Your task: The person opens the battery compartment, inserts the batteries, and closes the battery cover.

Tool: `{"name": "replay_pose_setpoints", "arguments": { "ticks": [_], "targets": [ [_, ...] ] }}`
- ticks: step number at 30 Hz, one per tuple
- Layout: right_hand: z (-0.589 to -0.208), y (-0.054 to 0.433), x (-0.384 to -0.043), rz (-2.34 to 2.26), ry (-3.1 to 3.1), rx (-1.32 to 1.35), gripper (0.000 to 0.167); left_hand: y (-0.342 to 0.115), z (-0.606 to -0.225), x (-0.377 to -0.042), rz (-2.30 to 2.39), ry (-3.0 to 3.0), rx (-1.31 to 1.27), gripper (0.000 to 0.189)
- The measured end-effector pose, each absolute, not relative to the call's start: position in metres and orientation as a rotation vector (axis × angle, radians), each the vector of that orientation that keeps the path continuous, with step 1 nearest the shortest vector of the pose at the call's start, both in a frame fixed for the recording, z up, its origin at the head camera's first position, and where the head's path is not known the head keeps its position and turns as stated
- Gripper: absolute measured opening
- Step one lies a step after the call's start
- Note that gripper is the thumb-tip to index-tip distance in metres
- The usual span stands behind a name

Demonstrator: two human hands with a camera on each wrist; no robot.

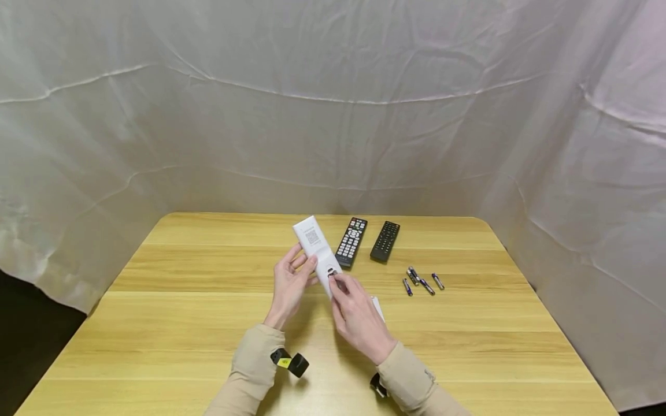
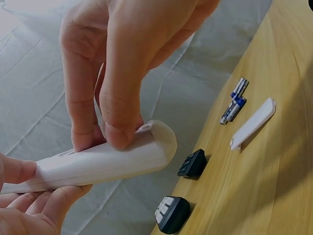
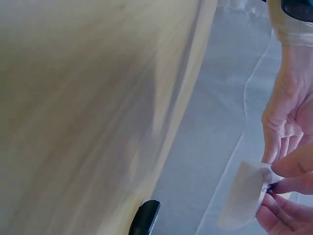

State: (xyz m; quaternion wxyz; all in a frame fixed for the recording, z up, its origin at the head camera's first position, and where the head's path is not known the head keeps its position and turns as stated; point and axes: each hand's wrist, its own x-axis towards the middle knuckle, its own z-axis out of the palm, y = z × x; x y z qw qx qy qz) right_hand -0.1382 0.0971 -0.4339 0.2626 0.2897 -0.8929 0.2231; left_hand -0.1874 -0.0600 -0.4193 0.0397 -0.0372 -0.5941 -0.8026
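Note:
My left hand [image 1: 292, 284] grips a white remote control [image 1: 324, 254] above the table, back side up, thumb on top and fingers underneath. A printed square code shows near its far end. The fingertips of my right hand [image 1: 360, 316] are in the remote's uncovered battery compartment, pinching a small dark battery [image 3: 271, 187] that they mostly hide. In the left wrist view, the right thumb and fingers reach down into the white remote [image 2: 117, 164] close to its rounded end. On the table beyond lies the white battery cover [image 2: 253, 123], partly behind my right hand in the head view.
Farther back lie a black remote with white buttons [image 1: 351, 242] and a smaller black remote [image 1: 385, 241]. Several loose batteries [image 1: 426, 286] are scattered to their right on the wooden table [image 1: 182, 323]. Pale cloth [image 1: 333, 133] hangs behind and along both sides.

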Motion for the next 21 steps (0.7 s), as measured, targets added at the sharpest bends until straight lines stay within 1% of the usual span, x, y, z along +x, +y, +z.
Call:
{"name": "replay_pose_setpoints", "arguments": {
  "ticks": [7, 16, 21],
  "targets": [
    [-0.4321, 0.0979, -0.1394, 0.611, -2.435, 0.799, 0.04, -0.0608, -0.42, -0.1878, -2.468, -1.815, -0.123, 0.051],
    [-0.4343, 0.098, -0.1395, 0.669, -2.437, 0.788, 0.045, -0.0616, -0.4197, -0.1882, -2.475, -1.825, -0.125, 0.051],
    [-0.4342, 0.0972, -0.1397, 0.748, -2.442, 0.773, 0.044, -0.0624, -0.42, -0.1883, -2.46, -1.832, -0.107, 0.05]
  ]
}}
